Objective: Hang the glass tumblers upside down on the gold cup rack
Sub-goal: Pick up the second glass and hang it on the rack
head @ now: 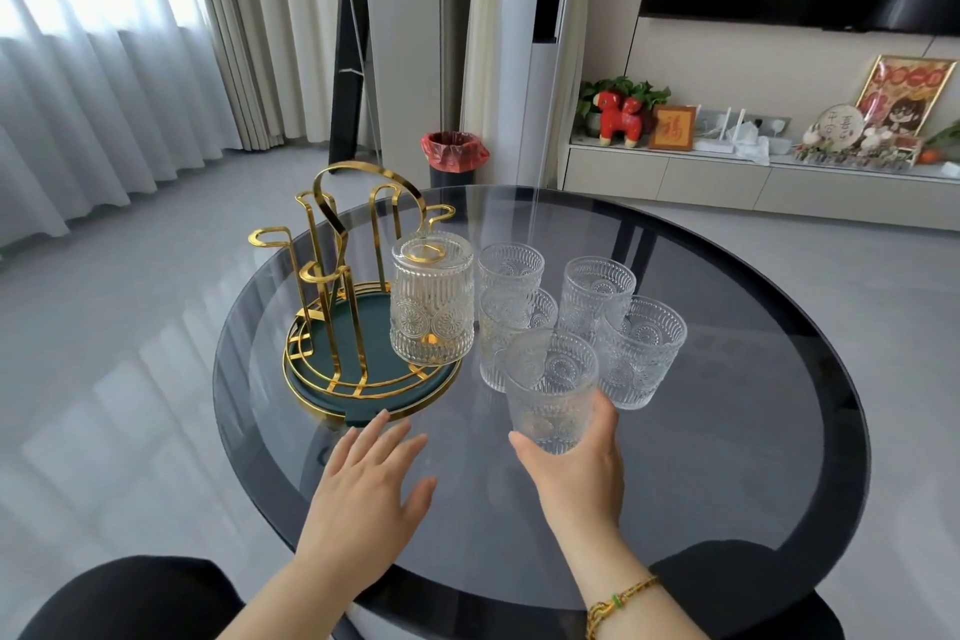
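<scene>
The gold cup rack (332, 244) stands on a round green tray (384, 395) at the left of the smoked glass table (727, 457). One embossed glass tumbler (432, 296) hangs upside down on the rack's near right prong. My right hand (576, 463) grips another tumbler (551, 392) upright, just above the table. Behind it stand several more upright tumblers (597, 296) in a cluster. My left hand (363, 483) hovers flat with fingers spread, just in front of the tray, holding nothing.
A bin with a red liner (453, 156) stands on the floor beyond the table. A low white cabinet with ornaments (727, 172) runs along the right wall. Curtains hang at the left. My dark-clothed knees sit under the table's near edge.
</scene>
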{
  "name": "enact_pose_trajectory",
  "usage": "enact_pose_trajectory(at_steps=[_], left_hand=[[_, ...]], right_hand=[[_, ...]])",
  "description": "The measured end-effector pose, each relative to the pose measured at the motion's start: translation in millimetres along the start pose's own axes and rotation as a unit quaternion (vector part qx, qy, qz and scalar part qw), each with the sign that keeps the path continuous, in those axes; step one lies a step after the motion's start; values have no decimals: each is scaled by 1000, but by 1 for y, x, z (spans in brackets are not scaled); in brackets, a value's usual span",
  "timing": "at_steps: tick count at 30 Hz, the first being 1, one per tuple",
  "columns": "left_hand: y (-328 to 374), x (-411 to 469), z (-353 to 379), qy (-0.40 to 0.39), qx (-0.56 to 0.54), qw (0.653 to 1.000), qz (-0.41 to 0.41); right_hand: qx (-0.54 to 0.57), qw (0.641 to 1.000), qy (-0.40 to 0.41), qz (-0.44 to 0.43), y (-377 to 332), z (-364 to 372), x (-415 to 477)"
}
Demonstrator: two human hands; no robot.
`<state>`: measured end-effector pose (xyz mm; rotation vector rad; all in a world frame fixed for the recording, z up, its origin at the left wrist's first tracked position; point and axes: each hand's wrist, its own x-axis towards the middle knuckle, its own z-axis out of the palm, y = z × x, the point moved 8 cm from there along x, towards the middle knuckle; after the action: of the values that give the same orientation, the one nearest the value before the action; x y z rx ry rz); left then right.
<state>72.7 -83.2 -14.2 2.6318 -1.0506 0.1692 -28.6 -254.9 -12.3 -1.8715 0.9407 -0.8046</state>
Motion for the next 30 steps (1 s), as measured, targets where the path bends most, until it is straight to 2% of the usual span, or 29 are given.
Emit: enact_pose_trajectory(at_steps=[3,5,10,13,16,22,26,30], left_hand=[[3,-4,-12,23,-35,999,7],[4,-9,-37,87,-89,992,18],[5,-7,-105,240,-130,961,45],[5,6,-137,300,-130,943,68],[5,29,-150,289,-92,951,67],[-3,60,-130,154,11,988,28],[-6,55,-134,192,60,979,39],[-13,48,-140,198,62,977,45]], right_hand=[[90,996,-13,-9,-3,-6,-3],[124,992,-12,-24,-11,-14,-4],[135,988,-27,-76,-46,-31,1],[137,982,-56,-118,-79,-36,9],[143,979,-55,-135,-109,-40,29],[101,977,-8,-186,-162,-51,75],[80,985,-38,-150,-187,-47,107],[-14,979,-64,-192,-215,-43,116]])
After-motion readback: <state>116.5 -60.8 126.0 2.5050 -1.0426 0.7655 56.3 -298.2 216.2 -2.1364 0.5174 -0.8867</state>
